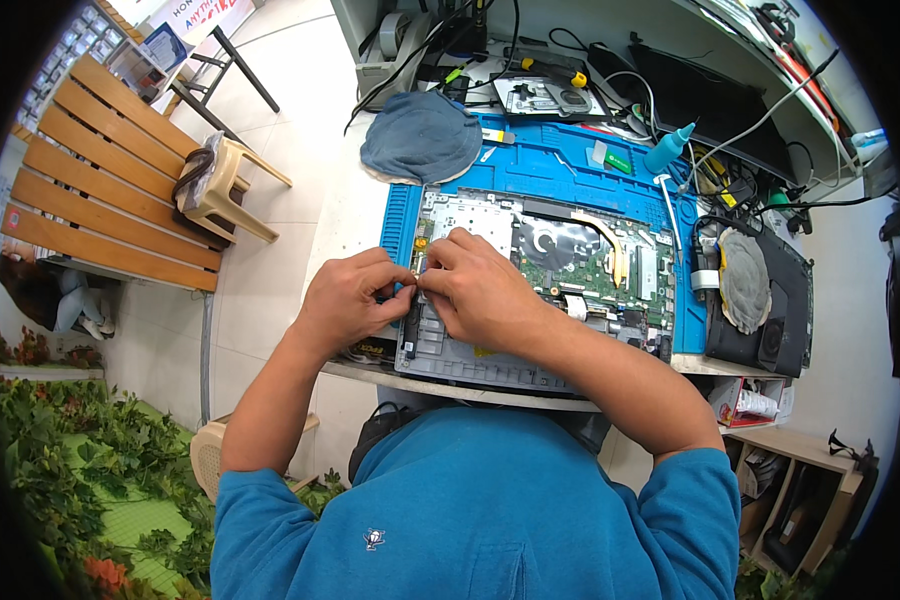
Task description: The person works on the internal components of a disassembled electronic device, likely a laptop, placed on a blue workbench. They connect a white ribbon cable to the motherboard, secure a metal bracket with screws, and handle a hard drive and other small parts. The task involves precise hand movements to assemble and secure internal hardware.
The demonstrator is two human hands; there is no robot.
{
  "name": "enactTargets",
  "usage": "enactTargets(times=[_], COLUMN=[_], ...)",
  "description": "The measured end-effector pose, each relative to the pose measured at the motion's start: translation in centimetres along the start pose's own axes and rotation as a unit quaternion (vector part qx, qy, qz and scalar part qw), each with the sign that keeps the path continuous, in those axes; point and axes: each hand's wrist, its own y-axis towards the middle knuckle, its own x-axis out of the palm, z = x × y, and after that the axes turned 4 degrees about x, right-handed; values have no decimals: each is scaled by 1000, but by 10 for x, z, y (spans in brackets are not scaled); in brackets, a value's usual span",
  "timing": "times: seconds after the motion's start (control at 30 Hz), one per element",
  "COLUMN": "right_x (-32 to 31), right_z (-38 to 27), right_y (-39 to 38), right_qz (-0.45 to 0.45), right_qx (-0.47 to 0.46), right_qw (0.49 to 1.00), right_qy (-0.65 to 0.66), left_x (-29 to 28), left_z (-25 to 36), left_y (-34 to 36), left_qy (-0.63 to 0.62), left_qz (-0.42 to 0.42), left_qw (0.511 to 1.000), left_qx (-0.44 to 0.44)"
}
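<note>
An opened laptop base (530,255) with its green circuit board, copper heat pipe and fan exposed lies on a blue work mat (560,165). My left hand (350,300) and my right hand (475,290) meet at the laptop's left edge. Their fingertips pinch at a small part there, and the fingers hide what it is. My right forearm crosses over the lower half of the laptop.
A grey cloth pad (422,135) lies at the mat's far left. A blue-capped bottle (667,150) and tangled cables sit at the back. A black device with a round pad (755,295) lies right. A wooden bench (110,170) and plastic stool (225,185) stand on the floor to the left.
</note>
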Motion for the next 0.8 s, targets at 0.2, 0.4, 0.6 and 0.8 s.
enactTargets(times=[0.2,0.4,0.6,0.8], right_x=[1,-2,-1,-2], right_z=[8,14,16,18], right_y=[-3,0,1,3], right_qz=[31,7,29,22], right_qx=[-46,-45,-49,-43], right_qw=[998,999,998,999], right_qy=[-16,-4,1,11], left_x=[6,13,8,7], left_z=[9,26,29,29], left_y=[0,0,5,10], left_qy=[7,29,66,79], left_qz=[18,50,28,15], left_qw=[997,991,990,990], left_qx=[-74,-117,-120,-113])
